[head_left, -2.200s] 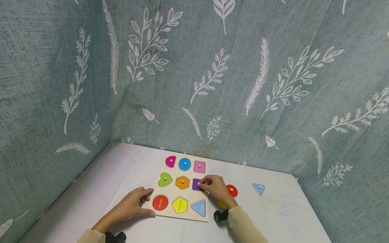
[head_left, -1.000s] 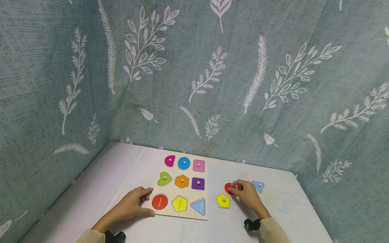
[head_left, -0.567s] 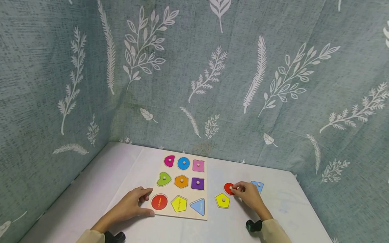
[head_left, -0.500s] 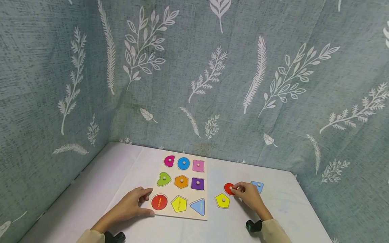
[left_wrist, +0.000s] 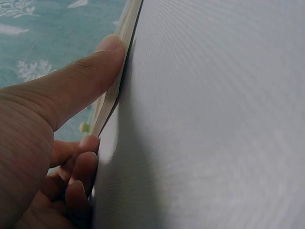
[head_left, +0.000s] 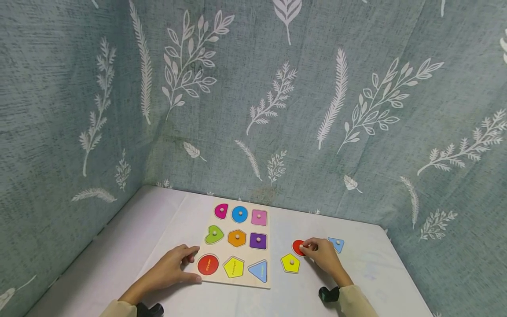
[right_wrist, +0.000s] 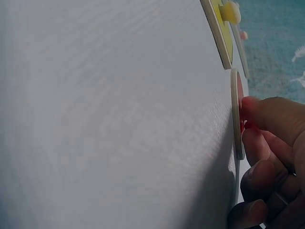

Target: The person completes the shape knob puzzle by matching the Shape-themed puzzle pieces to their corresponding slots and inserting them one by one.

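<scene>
My right hand [head_left: 324, 256] pinches the knob of the red circle piece [head_left: 297, 247], right of the wooden peg puzzle board [head_left: 215, 279]. In the right wrist view, the red circle piece [right_wrist: 237, 114] shows edge-on, close to the tabletop; whether it is lifted at all I cannot tell. A yellow pentagon piece [head_left: 290, 263] lies nearer me, while a blue triangle piece [head_left: 337, 245] is partly behind the hand. My left hand [head_left: 170, 266] rests against the board's near left corner. Its straight thumb [left_wrist: 95, 71] touches the board's edge [left_wrist: 112, 90], and the other fingers are loosely bent.
Knobbed pieces fill the board's upper two rows, including the purple square [head_left: 258, 241]. Its near row shows printed shapes without knobs: a red circle [head_left: 207, 264], a yellow pentagon [head_left: 234, 267] and a blue triangle [head_left: 258, 270]. Patterned cloth [head_left: 253, 110] rises behind the white-covered table [head_left: 380, 273].
My right hand has let go of the purple square's knob, moved right off the board, and taken the red circle's knob. Over the last half second little has moved; the left hand stays put.
</scene>
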Demonstrator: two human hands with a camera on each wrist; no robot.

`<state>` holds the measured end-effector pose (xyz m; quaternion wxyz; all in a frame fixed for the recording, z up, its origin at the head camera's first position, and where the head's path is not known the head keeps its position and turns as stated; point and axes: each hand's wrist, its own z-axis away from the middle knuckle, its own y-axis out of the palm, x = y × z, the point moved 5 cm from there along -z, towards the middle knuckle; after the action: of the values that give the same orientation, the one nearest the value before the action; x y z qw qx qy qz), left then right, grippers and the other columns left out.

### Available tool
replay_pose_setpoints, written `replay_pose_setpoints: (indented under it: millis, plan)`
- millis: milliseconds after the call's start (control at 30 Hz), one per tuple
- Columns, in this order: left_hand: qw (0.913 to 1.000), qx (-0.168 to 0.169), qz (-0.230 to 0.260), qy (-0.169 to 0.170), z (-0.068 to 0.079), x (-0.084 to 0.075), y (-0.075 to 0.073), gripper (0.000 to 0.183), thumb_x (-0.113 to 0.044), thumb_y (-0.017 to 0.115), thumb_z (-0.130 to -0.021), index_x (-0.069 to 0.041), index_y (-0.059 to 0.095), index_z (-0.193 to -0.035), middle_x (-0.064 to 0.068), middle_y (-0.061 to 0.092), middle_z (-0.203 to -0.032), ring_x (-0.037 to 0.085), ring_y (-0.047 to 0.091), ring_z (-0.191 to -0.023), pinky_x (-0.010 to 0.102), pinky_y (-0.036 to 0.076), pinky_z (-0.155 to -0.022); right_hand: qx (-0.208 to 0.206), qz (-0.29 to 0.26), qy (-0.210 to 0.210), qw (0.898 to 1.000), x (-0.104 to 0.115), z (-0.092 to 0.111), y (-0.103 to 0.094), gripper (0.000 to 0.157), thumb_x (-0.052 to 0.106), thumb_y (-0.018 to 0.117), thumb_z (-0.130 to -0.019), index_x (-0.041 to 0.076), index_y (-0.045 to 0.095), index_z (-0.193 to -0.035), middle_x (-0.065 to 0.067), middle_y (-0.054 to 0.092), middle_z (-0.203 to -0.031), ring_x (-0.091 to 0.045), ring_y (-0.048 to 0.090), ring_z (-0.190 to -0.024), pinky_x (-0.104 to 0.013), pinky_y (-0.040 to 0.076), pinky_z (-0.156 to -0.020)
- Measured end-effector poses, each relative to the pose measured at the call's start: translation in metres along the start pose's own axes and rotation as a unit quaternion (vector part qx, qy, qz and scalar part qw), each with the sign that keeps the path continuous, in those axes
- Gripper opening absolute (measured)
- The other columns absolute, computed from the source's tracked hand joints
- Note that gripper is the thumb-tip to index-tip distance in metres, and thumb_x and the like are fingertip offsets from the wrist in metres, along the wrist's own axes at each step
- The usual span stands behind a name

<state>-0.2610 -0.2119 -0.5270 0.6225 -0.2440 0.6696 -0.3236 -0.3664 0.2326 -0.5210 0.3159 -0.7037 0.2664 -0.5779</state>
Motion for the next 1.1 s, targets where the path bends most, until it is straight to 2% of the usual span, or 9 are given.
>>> replay_pose_setpoints:
  millis: [300, 533, 733, 933, 1100]
  plan:
    - [0.9999, -0.001, -0.006, -0.014, -0.001, 0.003, 0.001, 0.089, -0.040, 0.100, -0.059, 0.000, 0.067, -0.131, -0.005, 0.050, -0.086, 0.014, 0.048, -0.085, 0.027, 0.045, -0.076, 0.001, 0.001, -0.001, 1.000, 0.000, 0.000, 0.002, 0.009, 0.018, 0.084, -0.087, 0.013, 0.077, -0.090, 0.004, 0.056, -0.067, -0.015, 0.048, -0.058, -0.025, 0.038, -0.052]
    - [1.0000, -0.004, -0.004, 0.004, 0.000, 0.002, 0.000, 0.089, -0.041, 0.099, -0.059, 0.001, 0.066, -0.131, -0.006, 0.050, -0.087, 0.014, 0.048, -0.084, 0.026, 0.044, -0.075, 0.001, 0.003, -0.010, 1.000, 0.001, -0.002, 0.000, 0.006, 0.018, 0.081, -0.089, 0.015, 0.077, -0.088, 0.005, 0.057, -0.065, -0.014, 0.048, -0.056, -0.025, 0.037, -0.052]
    - [1.0000, -0.001, -0.002, -0.003, -0.001, 0.002, 0.000, 0.089, -0.040, 0.100, -0.059, 0.001, 0.066, -0.131, -0.006, 0.051, -0.086, 0.014, 0.048, -0.085, 0.026, 0.045, -0.075, -0.007, 0.009, -0.013, 1.000, 0.003, -0.003, -0.003, 0.005, 0.018, 0.081, -0.089, 0.015, 0.077, -0.088, 0.005, 0.058, -0.067, -0.014, 0.048, -0.059, -0.026, 0.037, -0.053]
    - [1.0000, 0.000, -0.008, 0.005, -0.002, 0.002, -0.001, 0.089, -0.040, 0.099, -0.060, 0.001, 0.066, -0.132, -0.005, 0.050, -0.087, 0.014, 0.048, -0.085, 0.027, 0.044, -0.076, -0.010, 0.001, -0.017, 1.000, 0.011, -0.002, -0.003, 0.006, 0.019, 0.082, -0.088, 0.016, 0.078, -0.089, 0.006, 0.059, -0.068, -0.014, 0.050, -0.061, -0.025, 0.038, -0.052]
    - [0.9999, -0.001, -0.008, -0.007, -0.001, 0.002, 0.000, 0.088, -0.039, 0.100, -0.060, -0.001, 0.066, -0.132, -0.006, 0.050, -0.087, 0.013, 0.048, -0.085, 0.027, 0.045, -0.077, -0.007, 0.002, -0.033, 0.999, 0.023, 0.002, 0.001, 0.006, 0.020, 0.082, -0.088, 0.016, 0.077, -0.088, 0.008, 0.059, -0.067, -0.013, 0.051, -0.063, -0.024, 0.038, -0.054]
